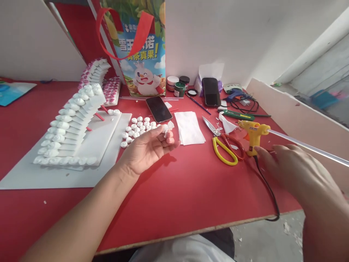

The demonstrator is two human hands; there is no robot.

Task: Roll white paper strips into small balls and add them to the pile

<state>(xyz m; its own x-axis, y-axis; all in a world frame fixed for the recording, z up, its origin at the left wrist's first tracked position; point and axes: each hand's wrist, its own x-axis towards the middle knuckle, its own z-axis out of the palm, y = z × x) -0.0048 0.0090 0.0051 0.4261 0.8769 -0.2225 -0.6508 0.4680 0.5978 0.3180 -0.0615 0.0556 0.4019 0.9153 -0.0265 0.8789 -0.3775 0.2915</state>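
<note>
The right hand curls at a yellow plastic glue gun, seemingly stiff, best held by its handle; grip unclear. Beyond, the left hand pinches a small white twisted-paper piece above the red table, likely light, crushable.

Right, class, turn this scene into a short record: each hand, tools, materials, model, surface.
Left hand: pinching a small white piece
Right hand: at the handle of the yellow glue gun; grip unclear
Tools: yellow glue gun, scissors
Materials: white sheets, loose white rosettes
Model: white stair-like structure
Surface: red table
</note>
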